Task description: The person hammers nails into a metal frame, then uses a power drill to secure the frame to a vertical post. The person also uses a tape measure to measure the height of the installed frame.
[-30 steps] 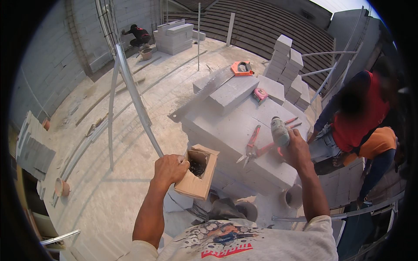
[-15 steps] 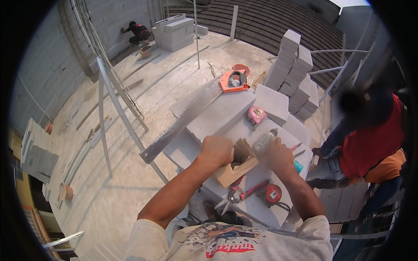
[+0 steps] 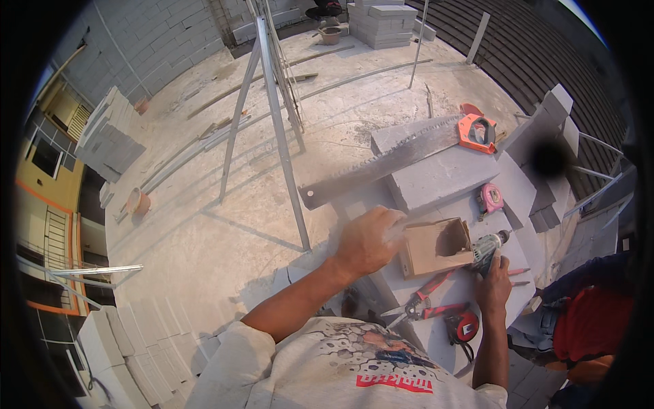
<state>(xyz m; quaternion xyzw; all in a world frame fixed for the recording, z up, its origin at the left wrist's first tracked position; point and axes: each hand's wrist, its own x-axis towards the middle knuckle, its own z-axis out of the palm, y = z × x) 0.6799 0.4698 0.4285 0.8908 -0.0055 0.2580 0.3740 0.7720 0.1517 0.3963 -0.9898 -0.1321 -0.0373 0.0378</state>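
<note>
A: I see the left hand with fingers wrapped on the open tan wooden box, which sits on the grey block bench.

B: The right hand has its fingers clenched on the green drill at the box's side. A loose grip and I'd say the box spins or the bit skids.

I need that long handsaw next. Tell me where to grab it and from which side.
Take the handsaw by its orange handle, at the far right end on the grey blocks. Come from the right: the grip opening lies there, while the toothed blade runs left and overhangs the block edge.
</note>
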